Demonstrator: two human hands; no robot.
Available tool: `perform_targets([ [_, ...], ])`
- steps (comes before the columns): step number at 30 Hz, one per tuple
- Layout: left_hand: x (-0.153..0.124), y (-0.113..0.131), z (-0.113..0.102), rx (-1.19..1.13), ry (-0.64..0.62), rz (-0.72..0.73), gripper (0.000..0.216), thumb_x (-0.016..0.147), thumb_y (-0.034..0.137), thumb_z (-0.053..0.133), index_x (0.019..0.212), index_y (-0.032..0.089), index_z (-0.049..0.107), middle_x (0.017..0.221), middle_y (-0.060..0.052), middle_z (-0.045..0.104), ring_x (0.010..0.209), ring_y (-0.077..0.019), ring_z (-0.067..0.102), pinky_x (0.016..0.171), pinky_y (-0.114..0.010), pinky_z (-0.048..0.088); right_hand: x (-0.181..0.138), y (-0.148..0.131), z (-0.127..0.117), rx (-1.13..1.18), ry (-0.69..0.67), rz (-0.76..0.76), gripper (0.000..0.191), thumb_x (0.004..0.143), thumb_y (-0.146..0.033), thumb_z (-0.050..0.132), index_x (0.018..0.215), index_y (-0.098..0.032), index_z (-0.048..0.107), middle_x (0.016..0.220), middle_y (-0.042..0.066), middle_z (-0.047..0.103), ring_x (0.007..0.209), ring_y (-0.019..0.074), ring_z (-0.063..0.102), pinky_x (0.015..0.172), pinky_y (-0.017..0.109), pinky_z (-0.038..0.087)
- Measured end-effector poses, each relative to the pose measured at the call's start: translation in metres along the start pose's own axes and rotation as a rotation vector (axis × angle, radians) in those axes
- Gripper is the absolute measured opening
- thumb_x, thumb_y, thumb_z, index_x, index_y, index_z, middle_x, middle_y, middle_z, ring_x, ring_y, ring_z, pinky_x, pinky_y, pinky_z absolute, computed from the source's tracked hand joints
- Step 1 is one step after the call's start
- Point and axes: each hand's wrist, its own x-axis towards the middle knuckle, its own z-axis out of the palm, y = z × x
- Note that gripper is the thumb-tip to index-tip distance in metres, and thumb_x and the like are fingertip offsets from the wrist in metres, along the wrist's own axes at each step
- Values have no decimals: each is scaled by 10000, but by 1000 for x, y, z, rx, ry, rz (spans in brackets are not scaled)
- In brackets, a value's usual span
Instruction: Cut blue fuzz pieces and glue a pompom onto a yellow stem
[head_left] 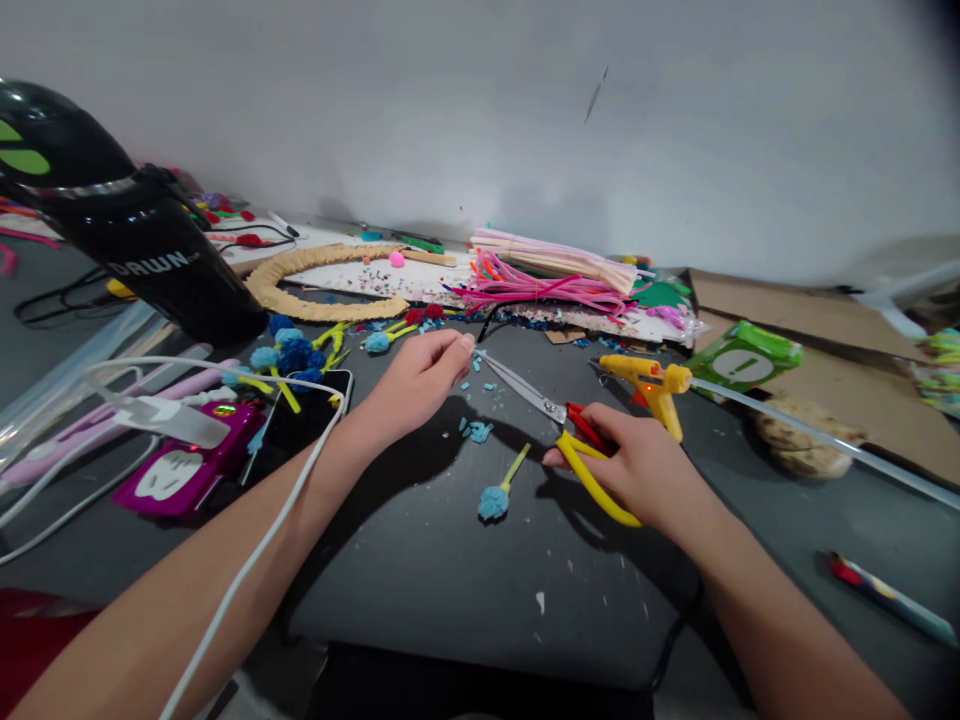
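My right hand (637, 462) grips the yellow and red handles of a pair of scissors (525, 390), whose blades point up and left. My left hand (420, 378) is closed in a pinch right at the blade tips, holding something too small to make out. Blue scraps (477, 431) lie on the dark table (450, 580) below the blades. A blue pompom on a yellow stem (496, 496) lies between my hands, nearer to me.
A yellow glue gun (651, 384) stands behind my right hand, with a glue stick (810, 430) running right. Pipe cleaners (540, 275), a tan ring (315, 285), more pompom stems (300, 355), a phone (304, 420), a purple device (187, 465), a black helmet (112, 215), cardboard (825, 320) and a white cable (247, 570) surround the work spot.
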Motion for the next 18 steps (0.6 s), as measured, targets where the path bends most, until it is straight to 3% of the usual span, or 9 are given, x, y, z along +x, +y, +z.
perform_targets([
  [10, 1, -1, 0, 14, 10, 16, 397, 985, 385, 432, 646, 178, 442, 601, 33, 423, 568, -104, 395, 565, -266, 319, -1, -2, 0, -34, 25, 59, 490, 719, -681, 670, 708, -235, 467, 598, -34, 553, 550, 135, 444, 521, 250, 293],
  [18, 1, -3, 0, 55, 6, 64, 390, 990, 395, 420, 667, 179, 447, 621, 26, 437, 588, -110, 414, 581, -262, 341, -1, -3, -2, 6, 11, 17, 476, 762, -676, 622, 696, -228, 477, 587, -17, 555, 545, 137, 449, 504, 246, 280],
])
